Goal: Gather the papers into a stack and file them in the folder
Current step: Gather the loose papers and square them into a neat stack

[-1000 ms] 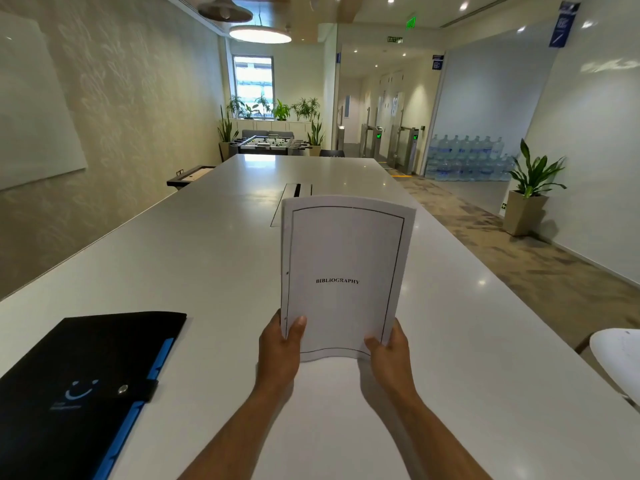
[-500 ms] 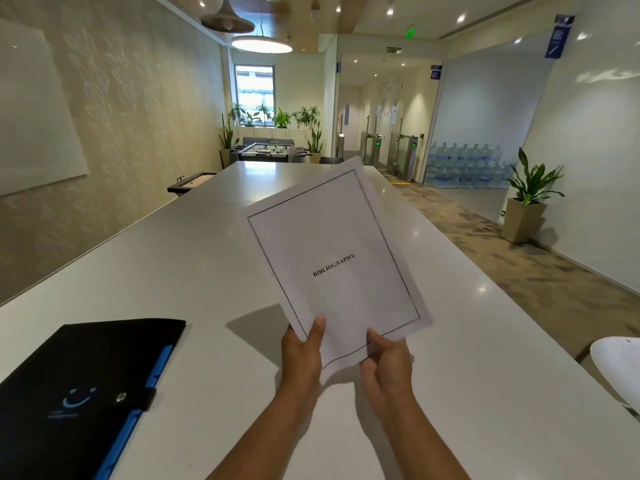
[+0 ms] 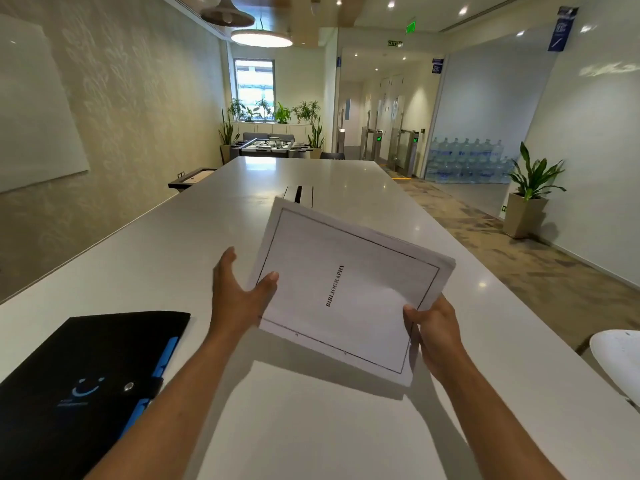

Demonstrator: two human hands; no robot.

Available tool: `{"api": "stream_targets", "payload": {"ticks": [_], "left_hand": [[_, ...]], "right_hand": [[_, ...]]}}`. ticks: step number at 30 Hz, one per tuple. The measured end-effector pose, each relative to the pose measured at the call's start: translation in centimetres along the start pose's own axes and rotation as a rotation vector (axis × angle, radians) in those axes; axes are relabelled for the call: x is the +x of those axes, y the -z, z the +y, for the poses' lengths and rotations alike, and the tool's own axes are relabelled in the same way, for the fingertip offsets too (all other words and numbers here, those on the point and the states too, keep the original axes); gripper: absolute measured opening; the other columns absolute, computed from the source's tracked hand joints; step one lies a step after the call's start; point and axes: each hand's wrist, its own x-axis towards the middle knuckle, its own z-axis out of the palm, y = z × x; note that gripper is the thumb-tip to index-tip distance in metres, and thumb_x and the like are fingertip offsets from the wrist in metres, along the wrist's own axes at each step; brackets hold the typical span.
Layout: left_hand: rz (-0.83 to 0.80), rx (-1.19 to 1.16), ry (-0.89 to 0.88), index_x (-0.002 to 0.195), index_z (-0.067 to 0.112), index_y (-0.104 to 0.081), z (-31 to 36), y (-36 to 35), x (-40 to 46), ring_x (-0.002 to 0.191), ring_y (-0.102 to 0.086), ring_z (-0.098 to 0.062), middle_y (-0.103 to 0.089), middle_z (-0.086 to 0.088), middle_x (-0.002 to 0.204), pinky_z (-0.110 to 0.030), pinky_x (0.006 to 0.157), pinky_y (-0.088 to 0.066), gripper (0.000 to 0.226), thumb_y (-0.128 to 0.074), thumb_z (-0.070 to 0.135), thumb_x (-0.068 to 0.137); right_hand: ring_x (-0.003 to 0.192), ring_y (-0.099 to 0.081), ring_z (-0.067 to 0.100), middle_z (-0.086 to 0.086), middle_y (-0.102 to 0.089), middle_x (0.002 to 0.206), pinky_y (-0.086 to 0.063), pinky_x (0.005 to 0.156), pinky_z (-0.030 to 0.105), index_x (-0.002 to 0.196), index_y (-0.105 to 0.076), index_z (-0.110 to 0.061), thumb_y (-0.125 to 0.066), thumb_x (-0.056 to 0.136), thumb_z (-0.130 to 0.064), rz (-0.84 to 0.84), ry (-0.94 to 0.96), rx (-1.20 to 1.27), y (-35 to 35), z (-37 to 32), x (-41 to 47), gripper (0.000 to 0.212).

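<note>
Over the white table (image 3: 311, 427) the right hand (image 3: 433, 327) pinches the tilted papers (image 3: 349, 258) by one corner, the spread left hand (image 3: 239, 296) only thumbing them, so sheets may slide apart

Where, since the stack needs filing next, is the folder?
In the head view, the black folder lies closed on the table at lower left, beside the left forearm, apart from the papers.

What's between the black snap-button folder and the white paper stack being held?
Head view: only the left hand, touching the paper stack, above bare white tabletop.
</note>
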Motion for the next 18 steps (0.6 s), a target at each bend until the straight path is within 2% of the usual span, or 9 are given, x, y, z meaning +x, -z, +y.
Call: {"api": "stream_targets", "payload": {"ticks": [2,4,6,8,10,13,15,18], "left_hand": [[-0.17,-0.092,0.04,0.142,0.029,-0.032,0.4,0.4,0.5,0.117,-0.048,-0.004,-0.048,0.014,0.129,-0.025,0.091,-0.042,0.077,-0.076,0.035,0.079],[-0.261,-0.139,0.044,0.13,0.028,-0.046,0.0,0.6,0.5,0.109,-0.06,-0.008,-0.06,0.014,0.118,-0.025,0.085,-0.05,0.055,-0.074,0.027,0.082],[-0.22,-0.142,0.022,0.124,0.024,-0.052,-0.5,0.4,-0.1,0.109,-0.062,-0.017,-0.065,0.005,0.116,-0.033,0.088,-0.052,0.043,-0.071,0.022,0.085],[-0.15,-0.162,-0.026,0.12,0.026,-0.05,-0.3,0.0,-0.9,0.102,-0.063,-0.01,-0.063,0.01,0.11,-0.029,0.082,-0.055,0.039,-0.069,0.02,0.086],[-0.072,-0.151,-0.095,0.119,0.028,-0.046,0.5,-0.4,-1.4,0.097,-0.061,-0.001,-0.059,0.015,0.107,-0.016,0.075,-0.053,0.04,-0.068,0.02,0.087],[0.041,-0.177,-0.167,0.125,0.025,-0.042,1.1,-0.9,-2.0,0.099,-0.058,0.001,-0.057,0.011,0.111,-0.003,0.07,-0.047,0.044,-0.066,0.017,0.089],[0.068,-0.187,-0.161,0.13,0.023,-0.037,0.8,-1.0,-2.8,0.101,-0.056,0.003,-0.054,0.006,0.116,-0.003,0.072,-0.046,0.05,-0.066,0.015,0.089],[0.026,-0.154,-0.1,0.139,0.021,-0.029,-0.6,-1.5,-4.9,0.103,-0.055,-0.002,-0.05,0.003,0.123,-0.011,0.084,-0.045,0.068,-0.069,0.011,0.085]], "right_hand": [[0.075,-0.065,0.013,-0.001,-0.071,0.09,-0.049,0.061,0.025,0.099,-0.064,-0.023,-0.056,0.081,0.012,-0.07,0.034,-0.088,0.2,-0.5,0.0,0.04],[0.074,-0.062,0.014,-0.001,-0.068,0.085,-0.048,0.063,0.027,0.092,-0.066,-0.022,-0.055,0.079,0.013,-0.138,0.076,-0.142,0.5,-0.6,-0.1,0.039],[0.076,-0.062,0.01,-0.006,-0.068,0.083,-0.047,0.065,0.026,0.092,-0.066,-0.024,-0.055,0.079,0.011,-0.154,0.111,-0.167,0.6,-0.8,-0.2,0.039],[0.082,-0.065,0.011,-0.008,-0.069,0.089,-0.048,0.065,0.023,0.095,-0.064,-0.029,-0.056,0.081,0.008,-0.14,0.147,-0.179,0.5,-1.0,-0.4,0.04],[0.088,-0.066,0.01,-0.009,-0.069,0.096,-0.049,0.066,0.021,0.099,-0.062,-0.033,-0.056,0.084,0.004,-0.123,0.194,-0.173,0.1,-1.5,-0.6,0.04],[0.093,-0.065,0.006,-0.01,-0.065,0.107,-0.054,0.073,0.023,0.105,-0.055,-0.041,-0.056,0.089,0.0,-0.101,0.286,-0.133,-0.5,-1.9,-1.1,0.045],[0.101,-0.063,0.009,-0.01,-0.061,0.114,-0.056,0.081,0.029,0.111,-0.045,-0.045,-0.057,0.089,0.0,-0.094,0.31,-0.105,-0.8,-1.4,-1.6,0.051],[0.101,-0.065,0.013,0.002,-0.06,0.12,-0.058,0.073,0.024,0.126,-0.028,-0.046,-0.062,0.085,0.003,-0.136,0.27,-0.09,-0.7,0.3,-2.7,0.072]]}}
